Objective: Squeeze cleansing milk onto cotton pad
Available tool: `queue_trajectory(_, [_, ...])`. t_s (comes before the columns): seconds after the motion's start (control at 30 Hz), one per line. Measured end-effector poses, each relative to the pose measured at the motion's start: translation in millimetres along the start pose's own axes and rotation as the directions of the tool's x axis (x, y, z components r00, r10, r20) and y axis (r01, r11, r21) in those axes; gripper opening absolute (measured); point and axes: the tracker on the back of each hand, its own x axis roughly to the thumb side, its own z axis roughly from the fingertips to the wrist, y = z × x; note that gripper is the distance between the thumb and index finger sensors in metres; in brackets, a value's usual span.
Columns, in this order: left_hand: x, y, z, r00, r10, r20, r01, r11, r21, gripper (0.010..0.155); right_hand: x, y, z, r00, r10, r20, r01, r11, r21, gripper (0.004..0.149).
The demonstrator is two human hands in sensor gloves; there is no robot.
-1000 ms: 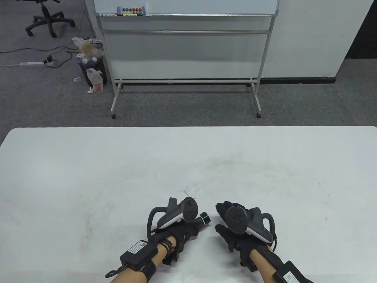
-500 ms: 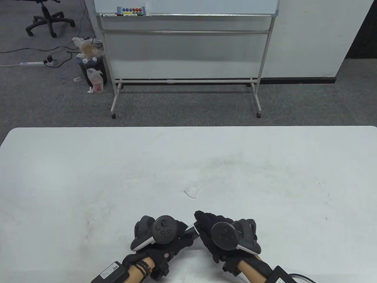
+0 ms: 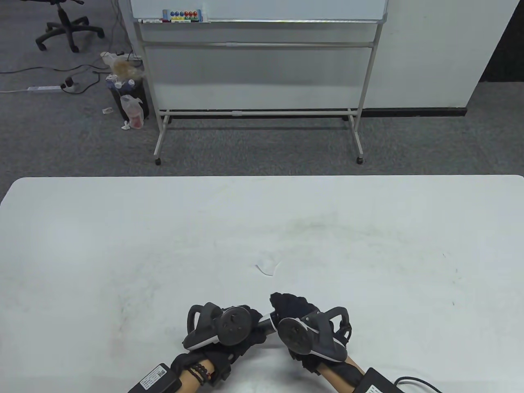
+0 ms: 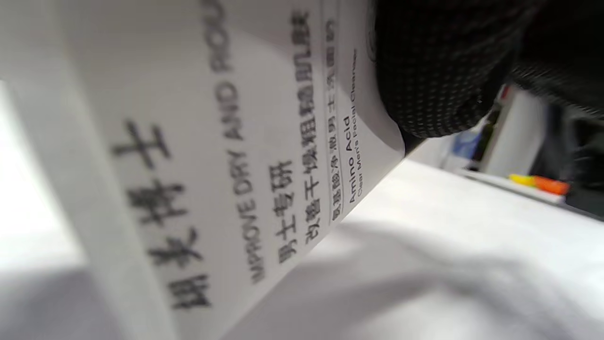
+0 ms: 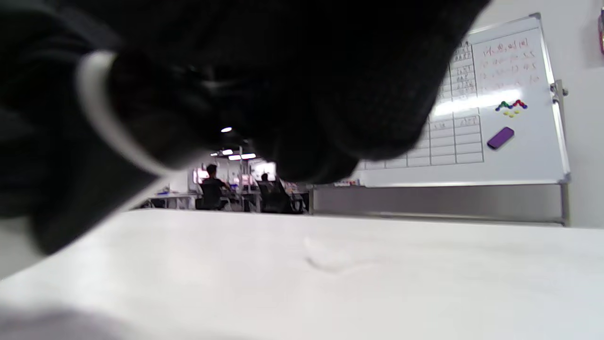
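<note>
– Table view first: where are the hands?
– Both at the near edge of the white table (image 3: 123, 245). The left hand (image 3: 229, 331) grips the cleanser tube (image 3: 266, 321), which angles right toward the right hand (image 3: 305, 327).
– And the right hand's fingers?
– Curled over the tube's cap end; whether they clasp it, I cannot tell.
– The cotton pad?
– The cotton pad (image 3: 266, 268) lies flat, just beyond the hands.
– Left wrist view?
– The tube's printed white body (image 4: 226, 156) with a gloved fingertip (image 4: 434, 71) pressed on it.
</note>
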Motion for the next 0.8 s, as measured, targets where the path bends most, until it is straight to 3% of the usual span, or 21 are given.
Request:
queue_trajectory(0.1, [-7, 4, 2, 0.994, 0.093, 0.054, -0.089, 0.994, -0.057, 0.052, -10, -11, -11, 0.992, -0.123, -0.013, 0.123, 0.980, 0.158, 0.050])
queue_trajectory(0.17, [-18, 9, 3, 0.985, 0.162, 0.062, -0.159, 0.986, -0.046, 0.053, -21, -15, -24, 0.969, -0.245, -0.045, 0.249, 0.955, 0.162, 0.055])
queue_trajectory(0.23, [-34, 12, 3, 0.974, 0.226, 0.011, -0.226, 0.974, -0.009, 0.052, -36, -16, -40, 0.958, -0.259, -0.121, 0.279, 0.942, 0.187, 0.057])
queue_trajectory(0.3, [-51, 18, 4, 0.962, 0.270, -0.039, -0.268, 0.962, 0.041, 0.053, -48, -12, -56, 0.963, -0.192, -0.189, 0.218, 0.967, 0.129, 0.058])
queue_trajectory(0.43, [-82, 29, 15, 0.925, 0.364, -0.107, -0.345, 0.925, 0.160, 0.053, -53, 3, -87, 0.974, 0.005, -0.227, 0.028, 0.990, 0.142, 0.062])
queue_trajectory(0.63, [-118, 33, 28, 0.882, 0.432, -0.190, -0.374, 0.885, 0.276, 0.054, -38, 49, -126, 0.958, 0.144, -0.248, -0.077, 0.962, 0.261, 0.060])
queue_trajectory(0.8, [-128, 32, 31, 0.862, 0.461, -0.211, -0.392, 0.870, 0.301, 0.054, -27, 82, -143, 0.941, 0.224, -0.255, -0.133, 0.935, 0.329, 0.060])
